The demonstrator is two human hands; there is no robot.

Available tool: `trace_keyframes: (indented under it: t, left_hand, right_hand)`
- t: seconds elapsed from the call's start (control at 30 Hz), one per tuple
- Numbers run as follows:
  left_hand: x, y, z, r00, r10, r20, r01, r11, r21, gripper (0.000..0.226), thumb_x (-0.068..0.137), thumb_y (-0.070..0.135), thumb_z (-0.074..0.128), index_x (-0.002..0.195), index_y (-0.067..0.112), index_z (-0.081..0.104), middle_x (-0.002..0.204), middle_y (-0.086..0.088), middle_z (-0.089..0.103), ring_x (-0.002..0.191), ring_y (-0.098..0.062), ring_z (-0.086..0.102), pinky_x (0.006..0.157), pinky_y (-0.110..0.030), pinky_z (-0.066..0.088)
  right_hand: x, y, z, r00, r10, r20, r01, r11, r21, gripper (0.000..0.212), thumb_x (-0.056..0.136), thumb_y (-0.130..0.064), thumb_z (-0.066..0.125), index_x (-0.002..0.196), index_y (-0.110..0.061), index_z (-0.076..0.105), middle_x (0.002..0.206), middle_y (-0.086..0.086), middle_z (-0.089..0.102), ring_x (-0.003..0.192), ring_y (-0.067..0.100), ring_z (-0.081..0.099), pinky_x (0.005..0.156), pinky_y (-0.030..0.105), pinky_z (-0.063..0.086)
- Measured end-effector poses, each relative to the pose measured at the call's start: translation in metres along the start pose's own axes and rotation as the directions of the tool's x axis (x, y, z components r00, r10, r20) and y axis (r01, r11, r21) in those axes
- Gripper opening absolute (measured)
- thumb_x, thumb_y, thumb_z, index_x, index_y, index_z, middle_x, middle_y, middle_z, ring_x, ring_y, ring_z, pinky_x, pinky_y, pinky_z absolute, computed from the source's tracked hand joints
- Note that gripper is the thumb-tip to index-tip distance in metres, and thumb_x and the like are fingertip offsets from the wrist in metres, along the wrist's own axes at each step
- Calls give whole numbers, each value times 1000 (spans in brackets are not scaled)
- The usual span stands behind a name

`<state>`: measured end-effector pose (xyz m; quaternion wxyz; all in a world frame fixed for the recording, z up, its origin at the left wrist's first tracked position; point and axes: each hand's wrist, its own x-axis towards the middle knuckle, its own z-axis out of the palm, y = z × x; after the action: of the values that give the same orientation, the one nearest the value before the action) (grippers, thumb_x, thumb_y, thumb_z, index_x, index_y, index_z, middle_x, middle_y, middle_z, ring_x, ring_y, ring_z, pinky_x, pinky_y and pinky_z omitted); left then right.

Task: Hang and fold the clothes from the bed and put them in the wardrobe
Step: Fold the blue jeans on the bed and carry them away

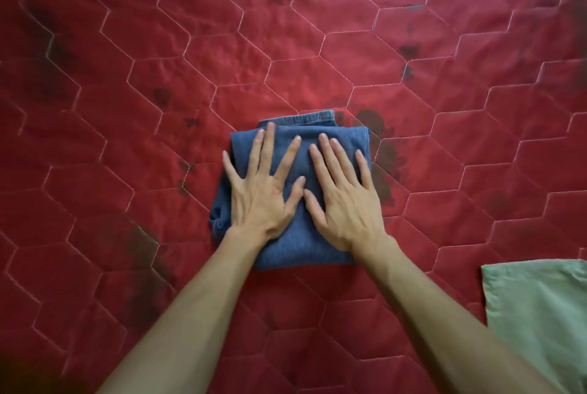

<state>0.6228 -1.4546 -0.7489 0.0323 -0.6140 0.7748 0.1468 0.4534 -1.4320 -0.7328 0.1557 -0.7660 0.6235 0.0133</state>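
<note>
Red quilted bed cover [127,75] fills the view. At six o'clock of centre, the left hand [257,193], fingers spread, presses the folded blue garment [301,241]; the right hand [346,199] likewise. Even, outward pressure should set the creases. At four o'clock, green cloth [540,308].

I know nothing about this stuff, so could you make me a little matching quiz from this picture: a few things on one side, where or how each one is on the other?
Things:
1. folded blue garment
2. green cloth
3. red quilt
4. left hand

Places or states:
A. at the lower right edge of the view, untouched
B. stitched in hexagons, with dark blotches, lying under everything
C. laid flat, pressing down
D. a compact bundle in the middle

Pairs: 1-D, 2-A, 3-B, 4-C
</note>
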Motion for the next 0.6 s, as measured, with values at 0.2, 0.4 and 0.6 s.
trace_keyframes:
  t: [0.2, 0.4, 0.6]
  left_hand:
    - [-6, 5, -10, 993, -120, -22, 119, 992, -47, 68, 100, 56, 21, 159, 24, 6, 166, -10, -5, 154, -23, -4, 114, -70, 6]
    - [-26, 1, -10, 942, 329, -58, -324, 942, 90, 68, 99, 42, 41, 157, 11, 20, 165, -14, 9, 153, -26, 9, 120, -58, 12]
    - [-58, -21, 3, 990, 139, 7, -140, 988, 59, 69, 98, 55, 33, 158, 24, 19, 166, -10, 4, 154, -23, 5, 116, -63, 14]
  right_hand:
    - [-12, -16, -3, 951, 304, -65, -302, 953, 33, 65, 102, -39, 32, 157, -10, 15, 166, 6, 6, 153, 19, 5, 123, 49, 10]
    - [-31, -21, -5, 997, 58, -58, -61, 997, -49, 62, 99, -27, 42, 156, -10, 24, 165, 7, 13, 153, 21, 10, 123, 45, 8]
    - [-69, -6, 5, 961, 275, 11, -275, 962, 5, 64, 103, -45, 24, 157, -12, 17, 166, 3, 7, 153, 17, 5, 123, 46, 11]
